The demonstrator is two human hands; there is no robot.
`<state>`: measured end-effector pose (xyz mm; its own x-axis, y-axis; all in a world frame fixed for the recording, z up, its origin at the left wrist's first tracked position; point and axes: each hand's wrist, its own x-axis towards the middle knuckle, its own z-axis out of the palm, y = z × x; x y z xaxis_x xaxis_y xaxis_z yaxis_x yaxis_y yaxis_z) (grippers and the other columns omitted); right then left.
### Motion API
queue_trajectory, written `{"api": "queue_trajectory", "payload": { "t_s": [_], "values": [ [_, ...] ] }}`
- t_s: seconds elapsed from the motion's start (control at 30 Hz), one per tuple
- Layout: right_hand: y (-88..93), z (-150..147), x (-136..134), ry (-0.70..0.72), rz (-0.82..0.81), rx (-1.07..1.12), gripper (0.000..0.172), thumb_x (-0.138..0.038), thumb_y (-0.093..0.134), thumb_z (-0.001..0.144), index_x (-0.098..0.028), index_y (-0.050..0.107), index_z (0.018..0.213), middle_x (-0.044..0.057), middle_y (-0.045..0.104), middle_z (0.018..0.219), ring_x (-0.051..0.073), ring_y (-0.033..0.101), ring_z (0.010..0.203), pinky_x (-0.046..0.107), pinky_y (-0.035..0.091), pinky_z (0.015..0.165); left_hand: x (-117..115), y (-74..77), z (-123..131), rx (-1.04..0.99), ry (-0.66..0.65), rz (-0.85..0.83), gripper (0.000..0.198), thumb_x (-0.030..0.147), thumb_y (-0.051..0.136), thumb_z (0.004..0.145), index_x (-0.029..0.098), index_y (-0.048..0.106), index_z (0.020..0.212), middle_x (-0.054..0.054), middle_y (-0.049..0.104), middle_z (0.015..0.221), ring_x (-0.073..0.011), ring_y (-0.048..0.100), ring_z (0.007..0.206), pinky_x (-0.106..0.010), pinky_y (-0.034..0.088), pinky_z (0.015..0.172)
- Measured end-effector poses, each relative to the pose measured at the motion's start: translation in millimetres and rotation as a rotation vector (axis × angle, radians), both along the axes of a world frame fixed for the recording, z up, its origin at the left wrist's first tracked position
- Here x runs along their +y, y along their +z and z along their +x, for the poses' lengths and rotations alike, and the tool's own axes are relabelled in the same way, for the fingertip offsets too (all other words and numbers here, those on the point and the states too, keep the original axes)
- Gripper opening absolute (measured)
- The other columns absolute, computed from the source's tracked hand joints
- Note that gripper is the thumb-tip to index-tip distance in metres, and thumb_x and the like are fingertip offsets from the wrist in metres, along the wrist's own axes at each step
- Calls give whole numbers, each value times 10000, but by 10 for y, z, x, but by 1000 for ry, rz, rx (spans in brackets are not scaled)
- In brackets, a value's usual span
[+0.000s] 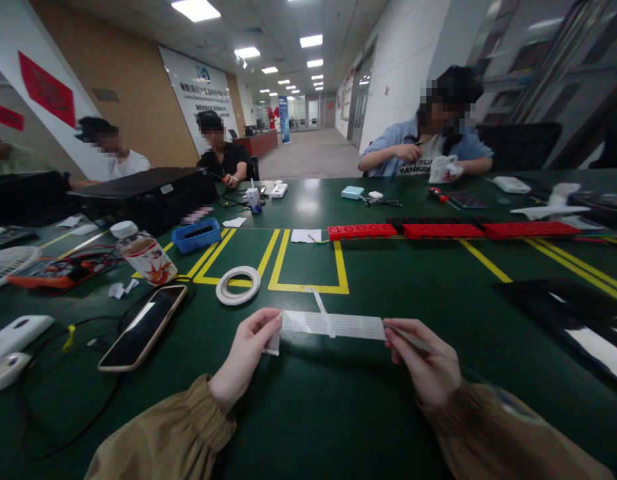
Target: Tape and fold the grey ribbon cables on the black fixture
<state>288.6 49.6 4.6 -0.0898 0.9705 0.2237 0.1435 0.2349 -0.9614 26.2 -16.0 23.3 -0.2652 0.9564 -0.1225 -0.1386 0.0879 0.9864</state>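
You are holding a white ribbon strip stretched flat between both hands, just above the bench, low in the centre of view. Your left grip is pinching the strip's left end between thumb and fingertips, clenched on it. Your right grip is pinching the right end the same way, also clenched on it. The long axis is running left to right, straight across you, so each end is lying directly inward from its own grip. The middle is hanging between the two, about equally far from both. A short bit of tape is crossing the strip near its middle and pointing away from you, slightly nearer the left grip. A tape roll is lying flat on the bench just beyond the left grip, apart from the strip. A phone is lying screen up further left, well apart. Other people are sitting along the far side, their hands nowhere near yours.
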Motion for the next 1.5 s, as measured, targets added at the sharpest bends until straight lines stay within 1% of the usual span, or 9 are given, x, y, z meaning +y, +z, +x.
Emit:
{"api": "queue_trajectory", "payload": {
  "t_s": [0.2, 0.37, 0.47, 0.67, 0.87, 1.03, 1.23, 1.37, 1.5],
  "values": [
    [-51, 140, 73, 295, 151, -182, 418, -418, 643, 757, -195, 642, 1110, 80, 645, 894, 164, 598, 653, 283, 546, 589, 39, -8, -84, 37, 31, 28, 334, 407, 689, 695, 128, 624, 866, 6, 571, 662, -89, 464, 544, -175, 306, 484],
    [1, 138, 9, 325, 276, -164, 372, -323, 546, 823, -203, 625, 1165, 95, 643, 1018, 208, 621, 859, 320, 541, 732, 53, -52, -185, 90, -6, 83, 299, 395, 648, 737, 135, 609, 877, 8, 561, 697, -89, 468, 578, -170, 316, 501],
    [15, 119, -12, 312, 159, -84, 324, -329, 507, 844, -202, 666, 1095, 95, 642, 1034, 197, 638, 801, 315, 543, 693, 72, -80, -194, 84, -33, 78, 281, 384, 638, 746, 133, 596, 866, 17, 540, 676, -78, 448, 559, -165, 301, 489],
    [-2, 29, 96, 388, -240, 0, 598, -544, 600, 758, -140, 594, 1198, 99, 669, 782, 217, 640, 682, 333, 532, 601, 83, -97, -145, 108, -96, 119, 254, 363, 614, 765, 130, 575, 857, 36, 490, 624, -65, 399, 521, -168, 276, 468],
    [-61, -18, 112, 395, -53, -198, 402, -517, 615, 749, -158, 705, 905, 80, 671, 816, 211, 628, 734, 318, 523, 662, 101, -139, -159, 152, -123, 148, 210, 339, 554, 807, 135, 560, 856, 25, 505, 656, -81, 443, 560, -182, 311, 495],
    [-47, 5, 88, 254, -37, -286, 366, -485, 564, 767, -161, 704, 862, 60, 664, 761, 191, 603, 680, 285, 507, 603, 89, -170, -153, 470, -203, 211, 211, 330, 472, 866, 149, 554, 937, 26, 498, 668, -97, 441, 553, -209, 348, 519],
    [31, -5, 62, 189, -37, -316, 390, -496, 579, 724, -173, 709, 900, 73, 679, 858, 219, 615, 748, 301, 511, 630, 88, -151, -67, 1167, -244, 452, 341, 217, 523, 847, 198, 482, 1185, -62, 559, 1063, -219, 497, 975, -367, 403, 855],
    [-5, 45, 110, 105, 44, -431, 396, -563, 538, 748, -194, 681, 734, 47, 646, 712, 193, 592, 652, 289, 479, 578, 144, -168, -19, 1299, -276, 460, 399, 205, 530, 852, 224, 432, 1239, -48, 541, 1105, -220, 500, 992, -378, 419, 859],
    [-73, 126, 179, 113, 129, -607, 511, -629, 436, 788, -192, 524, 537, 16, 513, 520, 141, 490, 487, 256, 398, 457, 181, -161, -12, 1235, -337, 466, 458, 183, 494, 873, 242, 363, 1308, -46, 500, 1145, -194, 517, 987, -336, 453, 840]
  ]
}}
